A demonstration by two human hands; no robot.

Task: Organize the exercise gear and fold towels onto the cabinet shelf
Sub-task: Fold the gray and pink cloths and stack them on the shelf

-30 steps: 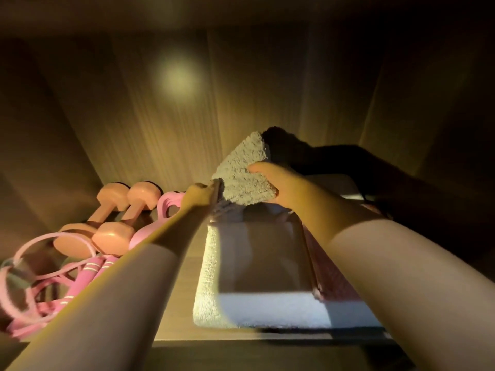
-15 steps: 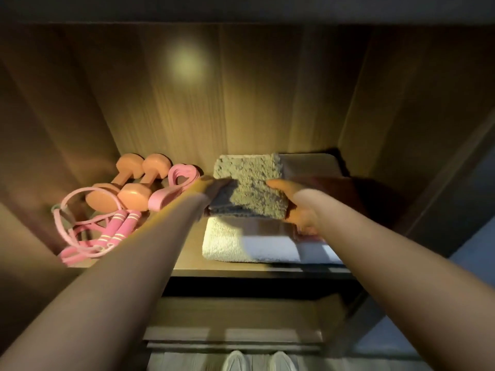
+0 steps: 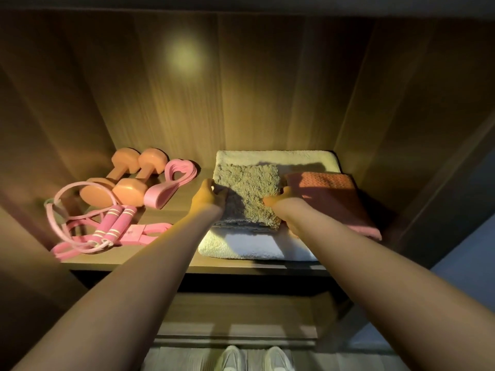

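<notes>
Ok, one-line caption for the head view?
Both hands, left hand and right hand, set a grey towel on the white towel.

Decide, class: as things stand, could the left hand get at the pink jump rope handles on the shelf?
Probably yes. The left hand is on the shaggy towel, and the jump rope handles lie to its left on the same open shelf. Bare shelf lies between them; nothing covers the handles.
</notes>
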